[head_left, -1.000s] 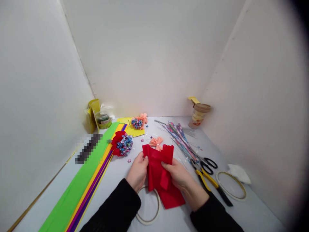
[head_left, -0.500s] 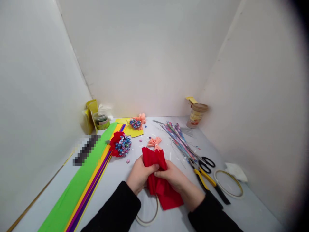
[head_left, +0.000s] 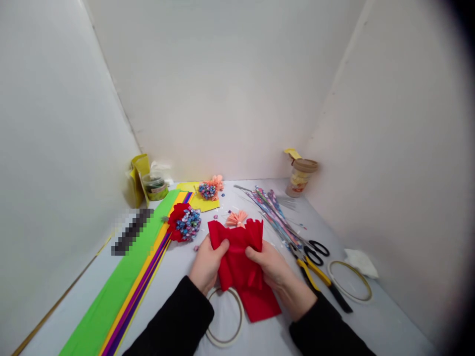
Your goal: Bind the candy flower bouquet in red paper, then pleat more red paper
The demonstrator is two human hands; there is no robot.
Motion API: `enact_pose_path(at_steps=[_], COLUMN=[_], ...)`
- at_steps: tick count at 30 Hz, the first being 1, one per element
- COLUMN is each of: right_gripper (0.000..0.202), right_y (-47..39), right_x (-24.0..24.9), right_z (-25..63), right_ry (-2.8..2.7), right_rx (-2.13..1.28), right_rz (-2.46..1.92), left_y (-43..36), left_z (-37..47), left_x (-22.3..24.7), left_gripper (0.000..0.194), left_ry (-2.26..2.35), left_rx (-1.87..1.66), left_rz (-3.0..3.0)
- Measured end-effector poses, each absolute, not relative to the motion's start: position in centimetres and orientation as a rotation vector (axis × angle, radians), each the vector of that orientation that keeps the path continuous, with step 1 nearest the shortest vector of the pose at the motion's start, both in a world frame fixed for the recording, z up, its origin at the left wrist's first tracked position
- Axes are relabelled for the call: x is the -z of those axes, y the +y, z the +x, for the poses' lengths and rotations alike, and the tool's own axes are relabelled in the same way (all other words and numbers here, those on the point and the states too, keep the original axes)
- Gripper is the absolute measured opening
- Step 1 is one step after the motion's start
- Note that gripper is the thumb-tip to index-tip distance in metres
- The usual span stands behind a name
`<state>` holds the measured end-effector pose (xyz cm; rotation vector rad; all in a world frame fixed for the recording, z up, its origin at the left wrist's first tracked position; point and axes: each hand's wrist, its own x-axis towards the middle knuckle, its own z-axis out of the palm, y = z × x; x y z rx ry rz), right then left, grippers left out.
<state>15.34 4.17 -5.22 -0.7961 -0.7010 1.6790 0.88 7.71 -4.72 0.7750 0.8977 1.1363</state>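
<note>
A sheet of red crepe paper [head_left: 241, 267] is stretched between my two hands, its upper edge wavy and gathered at the right. My left hand [head_left: 208, 262] grips its left side, thumb on top. On the right side, my right hand [head_left: 272, 262] pinches it, thumb on the front; the fingers behind are hidden. The lower end of the paper hangs down to the right. Just beyond its top edge lies a pleated peach paper bow [head_left: 236, 218]. Below my left hand a roll of tape [head_left: 225, 341] lies flat, partly covered by the paper.
Left: a red-wrapped bead cluster [head_left: 188, 224], long green paper [head_left: 122, 277] and coloured strips. Behind: a peach-trimmed cluster [head_left: 208, 191] and a small tub [head_left: 156, 188]. Right: patterned strips [head_left: 276, 217], scissors [head_left: 317, 252], yellow-handled pliers [head_left: 315, 274], another tape roll [head_left: 350, 281], a lidded cup [head_left: 301, 178].
My hands have moved apart, spreading the red paper that was bunched between them. More of the tape roll below now shows, and the paper covers part of the peach bow.
</note>
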Motion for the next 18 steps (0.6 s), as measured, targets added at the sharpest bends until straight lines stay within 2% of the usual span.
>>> enact_pose_path(at_steps=[3, 9, 18], right_gripper=[0.050, 0.033, 0.037], right_y=[4.0, 4.4, 4.1], right_x=[5.2, 6.1, 6.0], right_z=[14.9, 14.6, 14.2], right_ry=[-0.761, -0.618, -0.682], right_rx=[-1.684, -1.558, -1.623], right_rz=[-0.782, -0.926, -0.876], left_y=[7.3, 6.8, 6.7], left_z=[1.0, 1.3, 1.5], left_x=[4.4, 4.0, 4.3], left_gripper=[0.046, 0.039, 0.037], left_ry=[0.833, 0.829, 0.841], left_rx=[-1.064, -0.955, -1.024], left_rz=[0.814, 0.863, 0.831])
